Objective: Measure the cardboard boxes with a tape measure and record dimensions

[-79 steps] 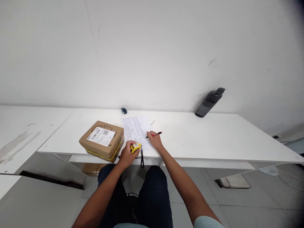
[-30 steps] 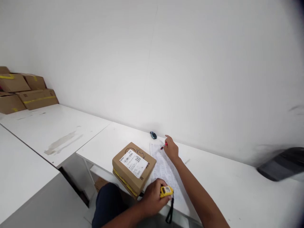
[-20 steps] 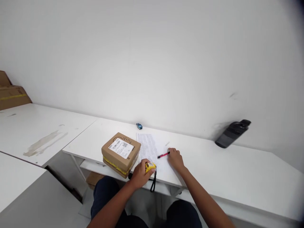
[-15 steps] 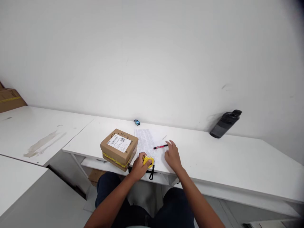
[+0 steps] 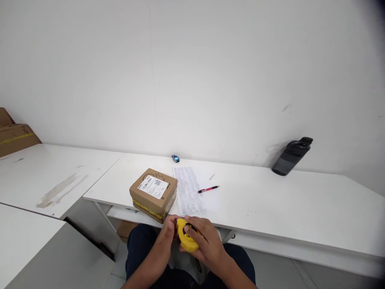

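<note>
A yellow tape measure (image 5: 189,241) with a black centre is held over my lap, just off the table's front edge. My right hand (image 5: 209,243) is wrapped round its case, thumb lying across the face. At the case's left side my left hand (image 5: 166,237) is closed, fingertips against its upper corner; whether any blade is pulled out is hidden. Beyond my left hand, a taped cardboard box (image 5: 154,192) with a white label rests at the table edge. Right of the box lies a sheet of handwritten paper (image 5: 188,188), with a red and black pen (image 5: 208,189) across its right side.
The white table (image 5: 270,212) runs along a wall. A dark bottle (image 5: 291,156) stands at the back right, and a small blue object (image 5: 175,158) sits near the wall. More cardboard boxes (image 5: 18,138) are at far left. A shelf (image 5: 129,214) lies under the tabletop.
The tape measure has passed from my left hand's grip into my right hand and come down towards my lap. My right hand has left the pen, which stays on the paper.
</note>
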The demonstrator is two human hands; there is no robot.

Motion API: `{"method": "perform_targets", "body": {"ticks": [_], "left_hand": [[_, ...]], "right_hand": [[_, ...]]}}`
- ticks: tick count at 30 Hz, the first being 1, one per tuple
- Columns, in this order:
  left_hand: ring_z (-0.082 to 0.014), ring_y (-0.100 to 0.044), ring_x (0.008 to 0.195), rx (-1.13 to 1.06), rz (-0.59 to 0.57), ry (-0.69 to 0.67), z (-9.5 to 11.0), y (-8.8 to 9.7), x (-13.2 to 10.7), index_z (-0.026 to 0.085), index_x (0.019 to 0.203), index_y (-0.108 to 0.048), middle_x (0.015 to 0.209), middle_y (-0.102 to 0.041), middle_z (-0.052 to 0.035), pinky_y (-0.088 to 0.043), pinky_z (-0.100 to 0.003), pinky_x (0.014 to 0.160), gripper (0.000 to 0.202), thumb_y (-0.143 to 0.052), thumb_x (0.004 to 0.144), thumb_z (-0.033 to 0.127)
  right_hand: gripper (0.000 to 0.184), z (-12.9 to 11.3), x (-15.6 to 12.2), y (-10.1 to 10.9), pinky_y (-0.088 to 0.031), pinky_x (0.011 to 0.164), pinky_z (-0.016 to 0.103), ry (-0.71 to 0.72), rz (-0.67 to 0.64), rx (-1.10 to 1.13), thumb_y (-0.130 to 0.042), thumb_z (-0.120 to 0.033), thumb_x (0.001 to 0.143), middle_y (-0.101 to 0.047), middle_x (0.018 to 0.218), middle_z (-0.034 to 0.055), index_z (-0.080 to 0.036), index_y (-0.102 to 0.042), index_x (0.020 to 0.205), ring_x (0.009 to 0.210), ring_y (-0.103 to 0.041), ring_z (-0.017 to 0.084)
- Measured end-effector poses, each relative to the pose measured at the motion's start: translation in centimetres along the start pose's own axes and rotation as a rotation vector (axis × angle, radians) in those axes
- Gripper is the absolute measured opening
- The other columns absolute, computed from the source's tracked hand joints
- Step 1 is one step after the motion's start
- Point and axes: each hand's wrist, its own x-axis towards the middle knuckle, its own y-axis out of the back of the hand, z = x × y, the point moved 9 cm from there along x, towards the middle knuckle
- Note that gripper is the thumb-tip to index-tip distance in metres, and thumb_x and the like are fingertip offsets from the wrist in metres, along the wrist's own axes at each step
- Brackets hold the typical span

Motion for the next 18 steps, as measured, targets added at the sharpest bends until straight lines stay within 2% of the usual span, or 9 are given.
{"method": "perform_targets", "body": {"ticks": [3, 5, 7, 9, 11, 12, 13, 15, 18], "left_hand": [[-0.0165, -0.054, 0.077, 0.148, -0.003, 0.012, 0.9, 2.8, -0.2, 0.020, 0.089, -0.058, 0.081, -0.060, -0.0012, -0.045, -0.028, 0.073, 0.049, -0.061, 0.076, 0.068], [-0.0133, -0.047, 0.065, 0.237, 0.063, -0.010, 2.3, 5.5, 0.0, 0.020, 0.075, -0.053, 0.068, -0.052, 0.0022, -0.041, -0.025, 0.062, 0.047, -0.068, 0.071, 0.065], [-0.0124, -0.043, 0.060, 0.310, 0.170, -0.050, 4.9, 9.1, 0.4, 0.021, 0.069, -0.046, 0.064, -0.048, 0.0039, -0.037, -0.024, 0.057, 0.048, -0.072, 0.067, 0.061], [-0.0137, -0.046, 0.061, 0.365, 0.268, -0.077, 7.9, 13.2, 1.4, 0.022, 0.070, -0.046, 0.064, -0.050, 0.0036, -0.036, -0.025, 0.057, 0.046, -0.074, 0.065, 0.058], [-0.0164, -0.051, 0.067, 0.438, 0.402, -0.125, 11.2, 17.6, 2.8, 0.021, 0.073, -0.051, 0.068, -0.056, 0.0016, -0.040, -0.028, 0.062, 0.043, -0.073, 0.066, 0.058], [-0.0172, -0.053, 0.069, 0.469, 0.489, -0.154, 12.6, 19.7, 3.6, 0.021, 0.073, -0.052, 0.066, -0.055, 0.0017, -0.041, -0.029, 0.065, 0.043, -0.072, 0.067, 0.059], [-0.0181, -0.054, 0.072, 0.481, 0.519, -0.144, 13.2, 21.2, 4.7, 0.021, 0.071, -0.052, 0.066, -0.055, 0.0014, -0.042, -0.030, 0.068, 0.046, -0.071, 0.066, 0.061], [-0.0198, -0.057, 0.074, 0.531, 0.499, -0.074, 12.7, 22.6, 7.2, 0.020, 0.070, -0.052, 0.070, -0.058, -0.0003, -0.043, -0.031, 0.068, 0.050, -0.072, 0.062, 0.065], [-0.0198, -0.054, 0.068, 0.709, 0.370, 0.044, 10.0, 21.9, 10.2, 0.020, 0.067, -0.052, 0.068, -0.058, -0.0006, -0.037, -0.029, 0.060, 0.053, -0.072, 0.058, 0.068]], "right_hand": [[0.057, -0.5, 0.8, -0.9, -0.059, 0.082, 0.039, -0.104, 0.058, 0.136, -0.072, -0.040, 0.082, -0.064, 0.114, 0.0155, -0.023, -0.050, 0.132, 0.104, -0.065, 0.026], [0.052, -0.4, 1.1, -1.1, -0.059, 0.081, 0.038, -0.189, 0.087, 0.239, -0.072, -0.040, 0.082, -0.062, 0.112, 0.0134, -0.026, -0.053, 0.128, 0.100, -0.065, 0.025], [0.047, 0.7, 1.0, -0.5, -0.058, 0.082, 0.039, -0.298, 0.138, 0.321, -0.073, -0.038, 0.081, -0.062, 0.110, 0.0113, -0.027, -0.056, 0.123, 0.100, -0.064, 0.025], [0.040, 3.0, 0.2, 1.2, -0.057, 0.081, 0.039, -0.480, 0.257, 0.354, -0.071, -0.037, 0.082, -0.062, 0.108, 0.0100, -0.026, -0.058, 0.118, 0.098, -0.063, 0.025], [0.036, 5.9, -1.6, 3.3, -0.056, 0.077, 0.037, -0.729, 0.423, 0.330, -0.068, -0.040, 0.083, -0.063, 0.106, 0.0091, -0.024, -0.059, 0.114, 0.093, -0.064, 0.023], [0.038, 7.2, -2.7, 4.2, -0.055, 0.075, 0.036, -0.856, 0.501, 0.306, -0.068, -0.041, 0.083, -0.063, 0.106, 0.0089, -0.023, -0.059, 0.115, 0.089, -0.063, 0.022], [0.041, 8.1, -3.7, 4.9, -0.055, 0.073, 0.035, -0.966, 0.568, 0.279, -0.067, -0.044, 0.082, -0.063, 0.105, 0.0086, -0.021, -0.059, 0.116, 0.087, -0.063, 0.021], [0.049, 9.0, -4.9, 5.5, -0.054, 0.073, 0.035, -1.100, 0.637, 0.241, -0.068, -0.048, 0.080, -0.063, 0.105, 0.0082, -0.020, -0.057, 0.120, 0.085, -0.063, 0.021], [0.054, 9.0, -4.2, 4.6, -0.053, 0.078, 0.036, -1.091, 0.601, 0.197, -0.070, -0.049, 0.076, -0.063, 0.107, 0.0079, -0.020, -0.057, 0.120, 0.088, -0.063, 0.022]]}}
